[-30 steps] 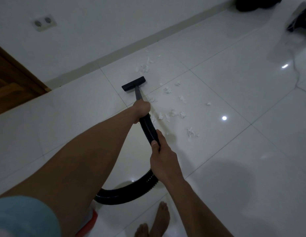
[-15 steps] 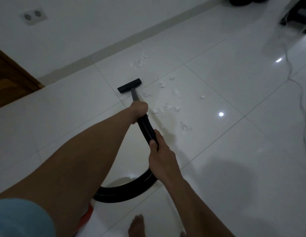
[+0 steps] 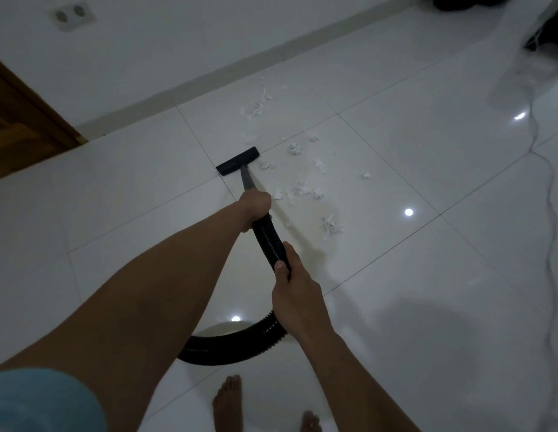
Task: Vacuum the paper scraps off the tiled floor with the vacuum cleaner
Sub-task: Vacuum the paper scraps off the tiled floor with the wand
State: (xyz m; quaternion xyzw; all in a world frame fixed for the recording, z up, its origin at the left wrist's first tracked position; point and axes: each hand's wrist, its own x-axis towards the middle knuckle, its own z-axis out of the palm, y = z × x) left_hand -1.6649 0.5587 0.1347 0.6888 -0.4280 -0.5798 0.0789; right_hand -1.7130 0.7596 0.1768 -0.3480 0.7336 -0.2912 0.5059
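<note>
Left hand: the left hand [image 3: 256, 203] is wrapped tight around the top of the black hose [image 3: 268, 236], just where the thin grey tube [image 3: 247, 178] begins.
Right hand: the right hand [image 3: 295, 294] is closed around the hose lower down, with the thumb laid along it.
Nozzle: the flat black nozzle [image 3: 238, 160] is set down on the tiled floor [image 3: 427, 275], close to where two tile lines cross.
Paper scraps: many white paper scraps [image 3: 302, 188] are seen just to the right of the nozzle, and one more pile [image 3: 256, 107] lies farther off, near the wall.
Done: not much, it seems; little of the mess looks picked up.
Left to do: nearly all scraps are yet to be sucked up, the nearest ones first, then the far pile.
</note>
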